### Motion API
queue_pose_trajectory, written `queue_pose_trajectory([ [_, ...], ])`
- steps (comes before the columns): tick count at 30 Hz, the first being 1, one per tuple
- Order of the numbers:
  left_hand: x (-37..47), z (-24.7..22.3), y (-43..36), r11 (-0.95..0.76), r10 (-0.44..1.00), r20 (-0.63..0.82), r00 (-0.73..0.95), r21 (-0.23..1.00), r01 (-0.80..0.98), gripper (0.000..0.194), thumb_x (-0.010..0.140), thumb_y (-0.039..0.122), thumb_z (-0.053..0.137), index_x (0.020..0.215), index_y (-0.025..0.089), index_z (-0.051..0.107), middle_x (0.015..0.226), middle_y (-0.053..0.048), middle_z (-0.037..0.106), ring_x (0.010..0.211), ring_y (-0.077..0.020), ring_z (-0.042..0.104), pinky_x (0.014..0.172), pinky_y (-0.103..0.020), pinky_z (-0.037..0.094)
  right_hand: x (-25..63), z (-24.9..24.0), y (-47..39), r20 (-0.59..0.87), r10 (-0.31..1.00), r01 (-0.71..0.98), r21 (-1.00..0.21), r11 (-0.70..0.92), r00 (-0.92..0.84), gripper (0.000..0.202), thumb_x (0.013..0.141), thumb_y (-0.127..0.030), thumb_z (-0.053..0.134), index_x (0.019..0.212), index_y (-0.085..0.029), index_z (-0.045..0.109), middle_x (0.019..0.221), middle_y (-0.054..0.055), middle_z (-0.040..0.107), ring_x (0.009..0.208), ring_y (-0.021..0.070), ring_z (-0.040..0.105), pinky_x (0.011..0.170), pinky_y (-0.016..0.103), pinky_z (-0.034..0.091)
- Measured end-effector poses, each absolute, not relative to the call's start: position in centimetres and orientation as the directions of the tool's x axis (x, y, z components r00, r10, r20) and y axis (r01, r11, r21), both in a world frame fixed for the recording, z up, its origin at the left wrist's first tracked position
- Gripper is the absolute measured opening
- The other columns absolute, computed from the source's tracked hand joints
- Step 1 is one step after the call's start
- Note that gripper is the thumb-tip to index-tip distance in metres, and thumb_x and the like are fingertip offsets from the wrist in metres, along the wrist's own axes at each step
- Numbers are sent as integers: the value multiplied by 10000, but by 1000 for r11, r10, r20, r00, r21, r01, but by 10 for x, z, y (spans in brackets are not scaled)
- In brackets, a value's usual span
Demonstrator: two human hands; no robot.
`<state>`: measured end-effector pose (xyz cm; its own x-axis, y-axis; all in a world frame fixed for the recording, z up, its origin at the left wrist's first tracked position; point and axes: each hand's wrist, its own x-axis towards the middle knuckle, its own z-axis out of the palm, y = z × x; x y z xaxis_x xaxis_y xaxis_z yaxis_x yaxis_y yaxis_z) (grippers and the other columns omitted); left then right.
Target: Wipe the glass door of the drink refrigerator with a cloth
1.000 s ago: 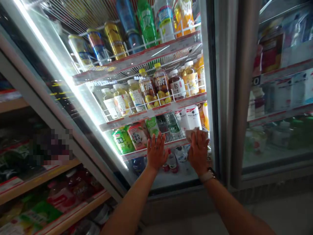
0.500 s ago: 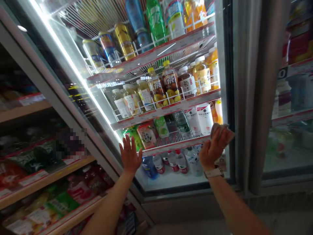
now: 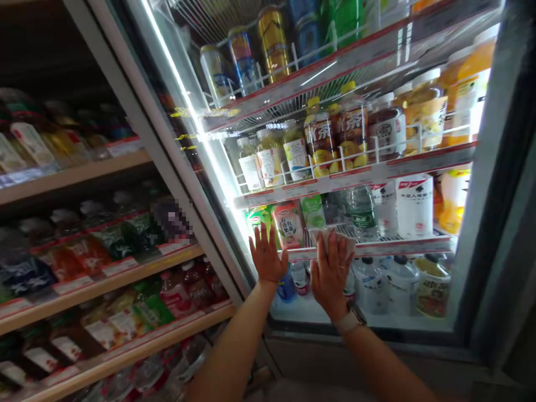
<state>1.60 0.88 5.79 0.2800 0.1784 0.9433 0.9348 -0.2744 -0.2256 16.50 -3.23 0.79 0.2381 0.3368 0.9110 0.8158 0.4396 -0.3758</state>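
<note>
My left hand (image 3: 267, 258) is spread with its palm toward the glass door of a lit drinks fridge, in front of a green carton and a red carton (image 3: 288, 224). To its right, my right hand (image 3: 333, 271) presses a pale cloth (image 3: 349, 243) toward the glass, its fingers over the cloth. A watch (image 3: 350, 320) is on the right wrist. Behind the glass, the cloth overlaps the edge of a lower shelf (image 3: 397, 245), left of a clear bottle with a green label (image 3: 363, 211).
Shelves with bottles (image 3: 90, 223) stand to the left, past the door frame (image 3: 167, 167). Inside the fridge are tea bottles (image 3: 320, 142), cans (image 3: 274, 44) and white-labelled bottles (image 3: 414, 206). A dark door edge (image 3: 500, 223) runs down the right.
My right hand has moved left across the glass with the cloth, closer to my left hand. The view has shifted left and nearer, so more of the left shelves shows.
</note>
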Motion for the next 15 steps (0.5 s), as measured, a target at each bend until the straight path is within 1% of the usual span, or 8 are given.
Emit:
queue_pose_trajectory([
  [4,14,55,13,-276,196,944,264,-205,939,668,966,359,388,1559,164,150,1593,-140,274,1507,-264,154,1219,-521,162,138,15,-38,903,400,746,-372,552,155,648,982,-247,323,1579,-241,71,1654,97,65,1516,336,56,1164,677,167],
  [6,13,55,13,-331,177,949,261,-192,924,612,981,321,355,1553,179,189,1580,-124,313,1503,-238,174,1221,-491,182,129,29,-38,912,397,710,-346,613,102,639,991,-291,271,1579,-198,38,1649,124,82,1516,329,53,1164,679,152],
  [8,13,57,8,-437,160,959,236,-146,888,558,1000,283,295,1548,216,218,1563,-93,359,1495,-206,200,1221,-463,206,122,46,-37,925,377,688,-297,662,36,636,997,-324,225,1578,-179,8,1645,131,111,1518,308,62,1175,653,162],
  [9,13,58,2,-503,168,964,204,-95,859,543,1007,268,257,1548,229,220,1555,-82,378,1488,-191,226,1217,-448,229,119,55,-37,930,368,686,-276,674,12,632,1000,-331,211,1578,-183,2,1644,125,126,1519,295,69,1182,637,168],
  [11,12,61,-12,-608,221,973,68,83,789,542,1015,245,180,1556,226,187,1557,-83,381,1464,-169,290,1195,-404,299,113,68,-37,930,367,692,-250,677,-23,622,1006,-340,198,1578,-197,-2,1644,113,142,1519,279,76,1192,614,168],
  [13,10,65,-27,-646,282,954,-99,265,716,549,1016,237,148,1564,202,139,1583,-100,329,1453,-162,314,1169,-364,349,107,78,-38,927,372,700,-240,673,-40,615,1012,-350,188,1578,-199,1,1645,112,135,1519,274,77,1193,605,173],
  [14,8,67,-33,-648,300,943,-143,312,694,551,1017,243,160,1566,199,123,1598,-104,292,1458,-163,302,1166,-356,354,104,81,-38,927,373,699,-234,676,-50,614,1015,-359,180,1578,-194,-2,1645,115,131,1519,273,76,1193,600,181],
  [15,5,69,-36,-652,304,943,-134,309,693,555,1020,258,192,1567,206,112,1610,-101,263,1467,-168,280,1171,-357,348,100,84,-38,926,371,694,-224,684,-67,616,1016,-368,172,1577,-186,-7,1644,117,132,1519,270,73,1193,589,192],
])
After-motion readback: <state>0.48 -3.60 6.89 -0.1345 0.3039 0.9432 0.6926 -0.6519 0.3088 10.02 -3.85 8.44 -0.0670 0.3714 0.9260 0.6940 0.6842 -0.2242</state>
